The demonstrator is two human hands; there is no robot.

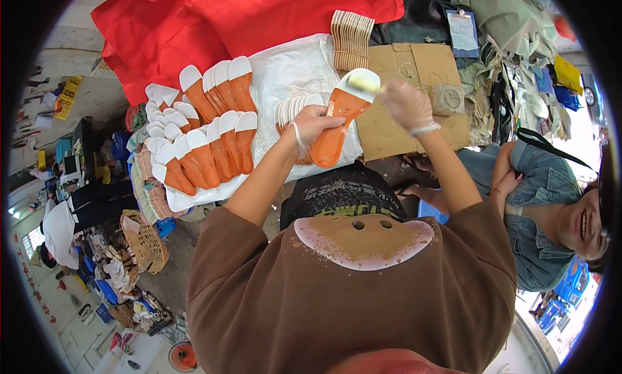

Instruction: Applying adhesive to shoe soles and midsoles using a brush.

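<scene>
In my left hand (313, 124) is an orange insole (332, 144) with a white toe end, its toe tilted up and away from me. My right hand (407, 104), in a thin clear glove, is closed on a brush with a pale yellow head (364, 83). The brush head lies over the white toe of the insole and looks smeared by motion. A row of similar insoles (289, 109) lies just behind my left hand, partly hidden by it. More orange and white insoles (225, 144) overlap in rows on the white sheet (275, 66) to the left.
Brown cardboard (382, 129) lies at the right, bearing a squarish pale container (447, 100). A stack of beige pieces (352, 40) stands at the back, near red cloth (259, 14). A clipboard (462, 34) lies far right. A person in denim (541, 212) is close on my right.
</scene>
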